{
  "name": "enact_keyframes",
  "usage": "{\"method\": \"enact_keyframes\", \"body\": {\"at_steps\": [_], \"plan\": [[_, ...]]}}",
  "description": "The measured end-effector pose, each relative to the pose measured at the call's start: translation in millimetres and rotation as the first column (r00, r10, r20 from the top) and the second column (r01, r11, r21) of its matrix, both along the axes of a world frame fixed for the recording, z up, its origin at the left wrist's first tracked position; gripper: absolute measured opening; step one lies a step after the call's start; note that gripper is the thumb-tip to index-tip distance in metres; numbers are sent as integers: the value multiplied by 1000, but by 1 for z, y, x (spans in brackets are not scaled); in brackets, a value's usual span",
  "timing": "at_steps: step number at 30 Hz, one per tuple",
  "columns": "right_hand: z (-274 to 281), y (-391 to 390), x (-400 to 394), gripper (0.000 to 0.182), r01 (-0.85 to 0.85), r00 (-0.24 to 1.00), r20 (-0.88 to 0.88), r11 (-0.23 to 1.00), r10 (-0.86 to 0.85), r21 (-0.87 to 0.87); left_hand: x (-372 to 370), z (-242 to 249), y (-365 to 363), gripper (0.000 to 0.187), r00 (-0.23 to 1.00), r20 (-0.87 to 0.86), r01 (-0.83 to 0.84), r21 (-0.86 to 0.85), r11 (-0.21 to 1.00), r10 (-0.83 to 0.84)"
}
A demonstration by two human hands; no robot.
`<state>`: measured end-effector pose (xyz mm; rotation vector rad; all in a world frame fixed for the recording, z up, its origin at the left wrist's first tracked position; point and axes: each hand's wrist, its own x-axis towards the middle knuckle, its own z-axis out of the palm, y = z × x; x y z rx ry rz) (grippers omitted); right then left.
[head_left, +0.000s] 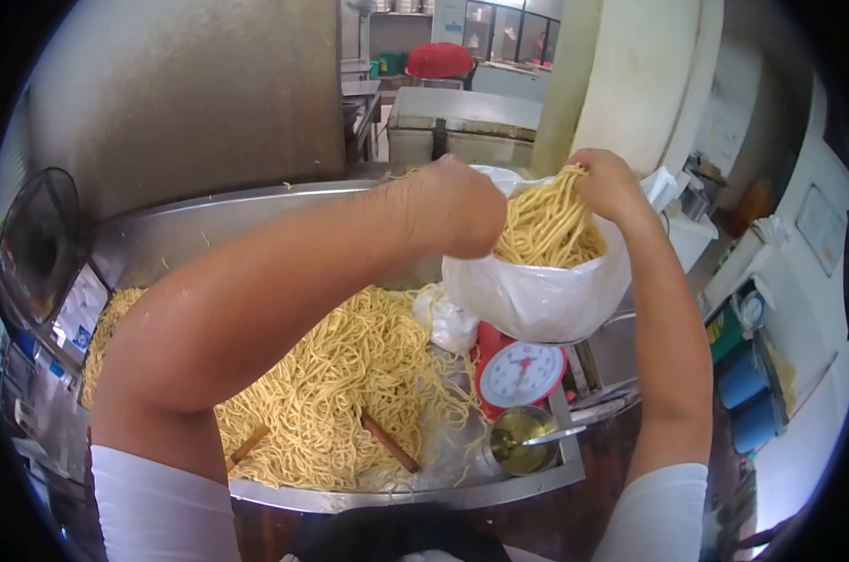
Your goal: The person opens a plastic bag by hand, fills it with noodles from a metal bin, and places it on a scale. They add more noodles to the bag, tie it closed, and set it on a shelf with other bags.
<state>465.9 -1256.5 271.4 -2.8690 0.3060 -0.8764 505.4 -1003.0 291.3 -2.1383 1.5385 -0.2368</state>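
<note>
Yellow noodles [546, 229] fill a white plastic bag [542, 304] that sits over a scale [520, 373] with a red body and a round white dial. My right hand [610, 183] is closed on a bunch of these noodles at the bag's far right rim, and strands hang from it into the bag. At the bag's left side is my left hand [467, 206], its back toward me; its fingers are hidden. Below my left arm, a large heap of loose noodles [321, 393] lies in a metal tray [284, 495].
Two wooden sticks [390, 442] poke out of the heap. A tied white bag [446, 318] stands beside the scale. Near the front right corner is a container of yellowish liquid [526, 454] with a utensil in it. A round fan [37, 245] stands at left.
</note>
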Motion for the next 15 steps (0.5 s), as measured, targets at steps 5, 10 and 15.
{"method": "enact_keyframes", "body": {"at_steps": [5, 10, 15], "plan": [[38, 11, -9, 29, -117, 981, 191, 892, 35, 437, 15, -1, -58, 55, 733, -447, -253, -879, 405, -513], [68, 38, 0, 34, -463, 832, 530, 733, 166, 498, 20, -37, -137, 32, 446, -468, -554, -814, 175, -763], [44, 37, -16, 38, -401, 846, 515, 803, 139, 442, 44, -11, -157, 29, 39, -463, -869, -454, 199, -886]]}}
